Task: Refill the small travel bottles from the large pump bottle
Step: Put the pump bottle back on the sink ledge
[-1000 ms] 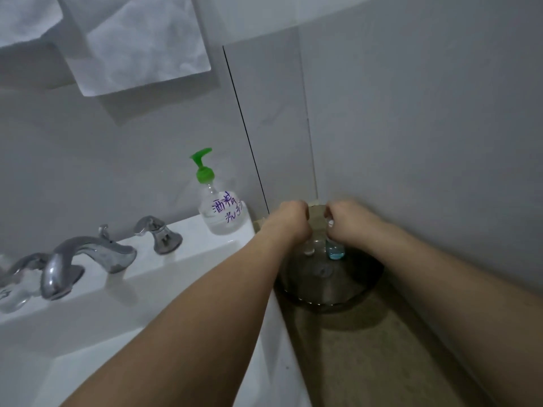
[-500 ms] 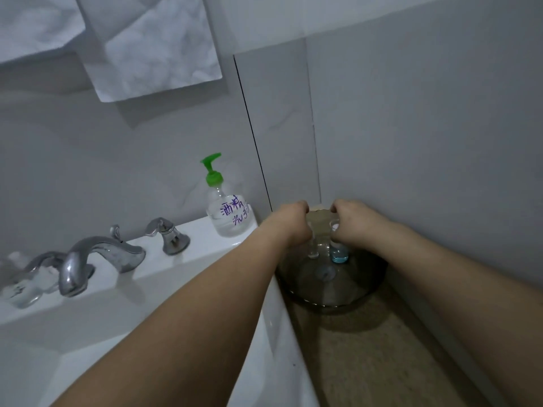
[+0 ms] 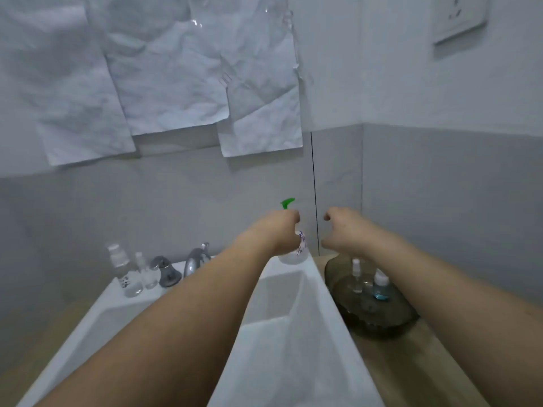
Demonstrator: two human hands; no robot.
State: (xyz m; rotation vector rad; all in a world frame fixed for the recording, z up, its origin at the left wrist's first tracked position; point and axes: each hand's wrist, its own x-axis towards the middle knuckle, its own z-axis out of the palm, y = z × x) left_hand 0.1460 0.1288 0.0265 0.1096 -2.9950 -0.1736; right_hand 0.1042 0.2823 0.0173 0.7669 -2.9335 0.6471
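The large clear pump bottle (image 3: 293, 254) with a green pump head (image 3: 287, 203) stands on the back right corner of the white sink (image 3: 329, 333). My left hand (image 3: 279, 230) covers its neck, fingers curled round it. My right hand (image 3: 343, 230) hovers just to the right of the bottle, fingers loosely curled, holding nothing. Below that hand a dark glass bowl (image 3: 382, 324) holds two small travel bottles, both upright: a slim clear spray bottle (image 3: 356, 274) and a white-capped bottle with blue liquid (image 3: 380, 287).
Two more clear bottles (image 3: 123, 271) (image 3: 145, 274) stand on the sink's back rim at the left, beside a chrome tap handle (image 3: 166, 271) and faucet (image 3: 195, 259). Crumpled paper sheets (image 3: 176, 83) hang on the wall. The bowl sits on a wooden counter (image 3: 411, 371) against the right wall.
Both hands have lifted out of the bowl and left the two small bottles standing there. My left hand has gone to the pump bottle. The view has tilted up.
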